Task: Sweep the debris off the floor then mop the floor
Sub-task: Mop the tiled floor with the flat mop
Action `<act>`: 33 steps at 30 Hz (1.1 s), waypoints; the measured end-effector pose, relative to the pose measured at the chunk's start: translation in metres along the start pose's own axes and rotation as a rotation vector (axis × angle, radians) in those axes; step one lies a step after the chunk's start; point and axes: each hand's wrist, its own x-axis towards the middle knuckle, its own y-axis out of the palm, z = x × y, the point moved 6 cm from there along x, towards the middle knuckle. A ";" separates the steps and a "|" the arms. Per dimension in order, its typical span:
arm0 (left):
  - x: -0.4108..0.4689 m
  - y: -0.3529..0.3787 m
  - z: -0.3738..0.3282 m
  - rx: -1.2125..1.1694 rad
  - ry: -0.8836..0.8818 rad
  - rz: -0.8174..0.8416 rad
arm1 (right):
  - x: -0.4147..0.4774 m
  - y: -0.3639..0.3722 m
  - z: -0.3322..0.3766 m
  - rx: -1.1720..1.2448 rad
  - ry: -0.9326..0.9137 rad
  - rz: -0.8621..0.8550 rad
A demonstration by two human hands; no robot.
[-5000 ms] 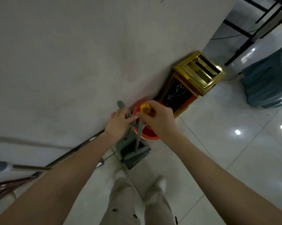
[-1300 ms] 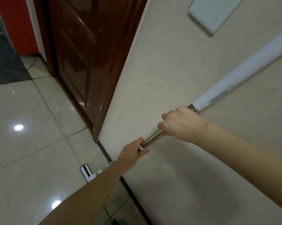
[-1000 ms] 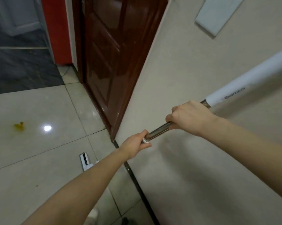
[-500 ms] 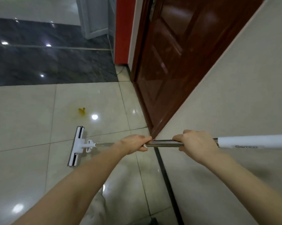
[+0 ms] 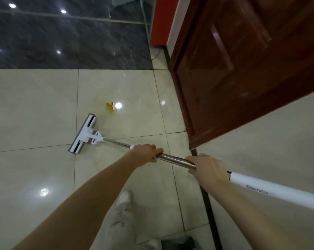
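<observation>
The flat white mop head (image 5: 84, 133) lies on the glossy cream tiled floor (image 5: 35, 105), just short of a small amber smear (image 5: 110, 107). Pushed too fast, it would likely spread the smear rather than lift it. The left hand (image 5: 145, 153) and right hand (image 5: 206, 168) both grip the steel mop pole (image 5: 172, 159) — a wide swing could knock it against the dark red wooden door (image 5: 243, 69).

Flat mop (image 5: 84, 133) on pale tiled floor (image 5: 35, 109)
White head lies flat, steel-and-white handle slanting up; a small yellow spill (image 5: 110, 107) sits just beyond the head.
</observation>
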 end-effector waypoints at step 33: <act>-0.111 0.143 -0.072 -0.457 -0.674 -0.398 | -0.092 0.117 0.036 0.381 -0.199 0.352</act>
